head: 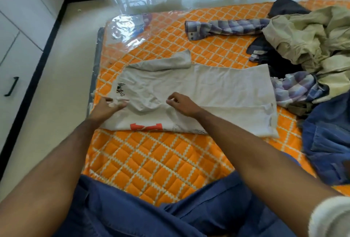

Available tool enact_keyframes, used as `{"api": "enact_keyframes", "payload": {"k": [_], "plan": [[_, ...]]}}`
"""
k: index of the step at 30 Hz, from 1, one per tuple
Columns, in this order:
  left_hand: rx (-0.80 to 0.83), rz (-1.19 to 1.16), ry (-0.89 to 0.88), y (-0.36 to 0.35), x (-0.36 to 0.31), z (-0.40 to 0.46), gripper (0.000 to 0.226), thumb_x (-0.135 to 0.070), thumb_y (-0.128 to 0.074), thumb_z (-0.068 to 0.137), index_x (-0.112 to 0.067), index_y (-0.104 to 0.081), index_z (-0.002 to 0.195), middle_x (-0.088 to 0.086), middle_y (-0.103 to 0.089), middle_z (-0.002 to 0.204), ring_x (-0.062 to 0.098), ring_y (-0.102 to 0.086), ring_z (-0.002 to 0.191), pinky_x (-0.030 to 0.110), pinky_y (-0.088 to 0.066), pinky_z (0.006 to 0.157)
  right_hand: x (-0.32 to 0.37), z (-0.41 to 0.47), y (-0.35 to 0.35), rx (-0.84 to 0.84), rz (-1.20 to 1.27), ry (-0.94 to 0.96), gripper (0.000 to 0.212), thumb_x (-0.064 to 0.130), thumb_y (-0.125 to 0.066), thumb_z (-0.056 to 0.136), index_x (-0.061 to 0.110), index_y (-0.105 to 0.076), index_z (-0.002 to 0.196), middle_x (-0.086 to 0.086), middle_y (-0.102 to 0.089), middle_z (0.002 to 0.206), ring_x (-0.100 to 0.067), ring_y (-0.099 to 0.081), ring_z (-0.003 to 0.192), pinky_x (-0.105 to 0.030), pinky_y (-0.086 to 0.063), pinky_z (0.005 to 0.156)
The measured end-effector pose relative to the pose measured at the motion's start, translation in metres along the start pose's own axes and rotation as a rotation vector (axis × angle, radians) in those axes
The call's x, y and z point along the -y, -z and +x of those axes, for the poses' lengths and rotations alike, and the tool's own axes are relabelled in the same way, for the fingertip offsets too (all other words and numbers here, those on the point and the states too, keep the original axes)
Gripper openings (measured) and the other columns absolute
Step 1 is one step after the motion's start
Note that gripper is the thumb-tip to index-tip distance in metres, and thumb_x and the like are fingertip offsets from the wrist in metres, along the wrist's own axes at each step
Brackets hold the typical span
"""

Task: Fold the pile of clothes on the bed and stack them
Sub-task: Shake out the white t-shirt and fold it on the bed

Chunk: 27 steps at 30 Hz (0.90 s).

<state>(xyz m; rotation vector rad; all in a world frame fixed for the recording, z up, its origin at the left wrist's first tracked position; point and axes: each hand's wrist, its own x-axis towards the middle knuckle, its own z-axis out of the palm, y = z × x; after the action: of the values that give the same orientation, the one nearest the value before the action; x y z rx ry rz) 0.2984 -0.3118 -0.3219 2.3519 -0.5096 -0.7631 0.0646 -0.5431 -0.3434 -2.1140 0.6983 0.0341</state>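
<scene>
At frame centre the right hand pinches a fold of the white T-shirt, its grip clamped on the cloth. The left hand lies just left of it, fingers spread apart and blurred, touching the shirt's edge. The shirt lies flat on the orange quilted bed. The unfolded pile of clothes sits at upper right, touching the shirt's hem.

white t-shirt | orange-white lattice bedspread | purple-checked shirt | khaki garment
</scene>
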Motion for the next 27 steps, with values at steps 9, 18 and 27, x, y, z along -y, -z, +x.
{"api": "enact_keyframes", "payload": {"k": [9,18,27], "plan": [[0.211,0.267,-0.136,0.028,0.035,-0.007,0.061,-0.047,-0.088,0.074,-0.011,-0.062,0.117,0.002,-0.065,0.113,0.023,-0.063,0.105,0.041,-0.055,0.088,0.066,0.107,-0.045,0.023,0.332,-0.221,0.038,0.019,-0.081,0.084,0.017,-0.047,0.068,0.0,-0.046,0.064,-0.014,-0.045,0.058,-0.027,-0.032,0.051],[0.168,0.12,-0.084,0.032,0.055,0.013,0.049,-0.058,-0.069,0.087,-0.013,-0.05,0.076,0.008,-0.052,0.081,0.022,-0.053,0.078,0.037,-0.038,0.069,0.044,0.107,-0.024,-0.156,0.529,-0.34,0.03,0.026,-0.077,0.086,0.012,-0.058,0.105,-0.011,-0.054,0.088,-0.023,-0.052,0.072,-0.028,-0.034,0.051],[-0.166,0.295,-0.121,0.021,0.039,0.009,0.018,-0.028,-0.065,0.092,-0.015,-0.058,0.082,0.001,-0.057,0.077,0.022,-0.057,0.077,0.033,-0.041,0.063,0.058,0.107,-0.02,-0.246,0.559,-0.369,0.016,0.006,-0.061,0.079,0.013,-0.05,0.068,-0.003,-0.043,0.059,-0.022,-0.039,0.046,-0.026,-0.03,0.043]]}}
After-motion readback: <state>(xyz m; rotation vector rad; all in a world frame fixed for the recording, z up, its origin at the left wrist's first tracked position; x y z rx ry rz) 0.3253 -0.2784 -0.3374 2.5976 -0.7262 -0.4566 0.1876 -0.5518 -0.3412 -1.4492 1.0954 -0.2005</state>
